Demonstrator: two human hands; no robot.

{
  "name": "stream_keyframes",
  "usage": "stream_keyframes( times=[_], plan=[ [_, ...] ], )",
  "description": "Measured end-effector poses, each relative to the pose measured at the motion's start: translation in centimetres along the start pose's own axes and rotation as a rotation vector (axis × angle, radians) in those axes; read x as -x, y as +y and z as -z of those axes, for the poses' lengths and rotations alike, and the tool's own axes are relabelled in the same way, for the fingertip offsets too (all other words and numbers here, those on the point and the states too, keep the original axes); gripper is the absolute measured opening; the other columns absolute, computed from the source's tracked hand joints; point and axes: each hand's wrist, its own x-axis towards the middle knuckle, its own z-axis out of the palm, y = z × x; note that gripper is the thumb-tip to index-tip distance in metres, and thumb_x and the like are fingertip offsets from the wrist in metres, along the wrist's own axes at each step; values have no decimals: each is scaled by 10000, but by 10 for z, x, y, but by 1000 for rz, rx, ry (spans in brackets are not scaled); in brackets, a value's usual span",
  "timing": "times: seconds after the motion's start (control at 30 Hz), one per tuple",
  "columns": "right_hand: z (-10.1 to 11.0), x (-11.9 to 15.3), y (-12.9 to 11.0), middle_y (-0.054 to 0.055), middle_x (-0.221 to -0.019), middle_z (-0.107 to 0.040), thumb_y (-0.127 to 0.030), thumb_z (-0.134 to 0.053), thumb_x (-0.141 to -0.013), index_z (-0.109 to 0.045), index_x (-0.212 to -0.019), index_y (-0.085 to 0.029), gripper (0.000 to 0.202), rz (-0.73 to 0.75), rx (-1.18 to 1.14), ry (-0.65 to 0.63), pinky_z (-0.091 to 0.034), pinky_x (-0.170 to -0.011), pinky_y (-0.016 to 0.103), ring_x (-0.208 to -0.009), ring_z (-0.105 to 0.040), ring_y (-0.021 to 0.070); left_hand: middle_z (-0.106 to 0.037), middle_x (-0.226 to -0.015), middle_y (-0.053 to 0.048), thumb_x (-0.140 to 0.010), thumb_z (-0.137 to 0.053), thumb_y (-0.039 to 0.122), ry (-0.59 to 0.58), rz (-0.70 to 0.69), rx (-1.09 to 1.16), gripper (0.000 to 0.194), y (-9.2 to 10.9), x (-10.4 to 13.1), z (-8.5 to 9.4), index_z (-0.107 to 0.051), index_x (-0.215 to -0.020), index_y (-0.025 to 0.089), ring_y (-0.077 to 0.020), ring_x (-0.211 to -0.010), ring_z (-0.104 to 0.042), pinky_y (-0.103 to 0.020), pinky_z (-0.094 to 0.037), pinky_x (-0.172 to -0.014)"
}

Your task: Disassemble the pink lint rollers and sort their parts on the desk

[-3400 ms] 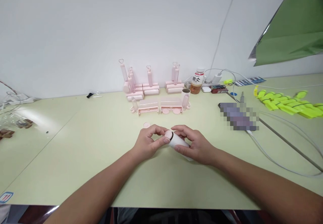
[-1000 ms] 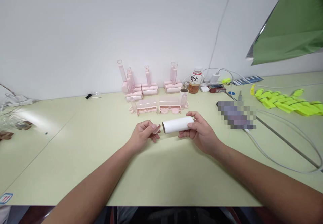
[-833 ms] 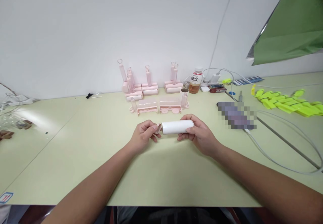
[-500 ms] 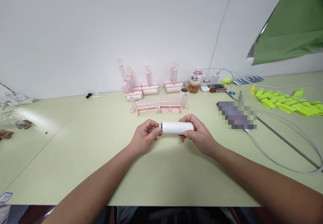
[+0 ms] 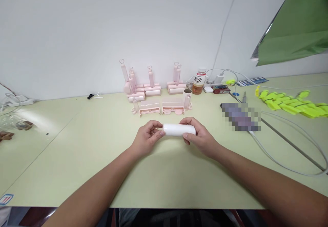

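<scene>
A white roll point(image 5: 176, 129) lies sideways between my two hands, above the pale green table point(image 5: 164, 175). My right hand point(image 5: 196, 134) is closed round its right end, thumb in front and fingers behind. At the left end, my left hand point(image 5: 150, 136) pinches a small pale end piece point(image 5: 163, 127) that sits against the roll. Just beyond my hands stand two open pink cases point(image 5: 150, 111) point(image 5: 173, 110), with a pink handle point(image 5: 135, 104) at the left and an upright roll point(image 5: 187, 95) at the right.
Pink roller parts point(image 5: 153, 90) with heart-topped handles stand near the wall. Right of them are a drink bottle point(image 5: 199, 81), a small box point(image 5: 221, 89), a blurred phone point(image 5: 239, 116) with a cable, and yellow strips point(image 5: 292, 102). Plastic-wrapped brown pieces point(image 5: 24, 125) lie far left.
The end piece has gone further into the left end of the roll, and the dark gap there has closed. The roll and my right hand have shifted slightly left.
</scene>
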Motion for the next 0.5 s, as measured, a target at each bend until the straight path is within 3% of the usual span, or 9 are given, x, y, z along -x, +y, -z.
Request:
stream_keyframes(
  times=[0.3, 0.37, 0.43, 0.5],
  plan=[
    [-2, -3, 4, -56, -598, -530, -377, -650, -787, -490, -1028, -207, 336, -61, -158, 30, -397, -528, 269, -500, -475, 116, -622, -818, -28, -878, -593, 465, -31, -49, -37, 358, 0, 3, -1, -584, -1091, 177, -127, -684, -570, -264, -490, -632],
    [-2, -3, 5, -54, -618, -536, -376, -661, -782, -492, -1023, -214, 335, -83, -243, 52, -403, -526, 269, -495, -476, 112, -618, -1043, -80, -904, -549, 460, 33, -105, -46, 383, 0, 4, -2, -545, -1183, 197, -150, -804, -602, -270, -520, -660],
    [-2, -4, 6, -55, -614, -536, -372, -676, -771, -497, -1020, -219, 343, -101, -309, 78, -399, -521, 266, -492, -477, 113, -479, -1323, -122, -914, -528, 451, 156, -173, -56, 435, 1, 6, -4, -474, -1288, 236, -175, -952, -595, -280, -545, -697],
    [-1, -5, 5, -60, -589, -529, -369, -688, -753, -497, -1013, -220, 355, -112, -360, 111, -391, -514, 264, -486, -475, 116, -338, -1448, -130, -912, -526, 439, 265, -223, -66, 513, 3, 8, -6, -389, -1378, 271, -193, -1040, -566, -283, -555, -715]
  ],
)
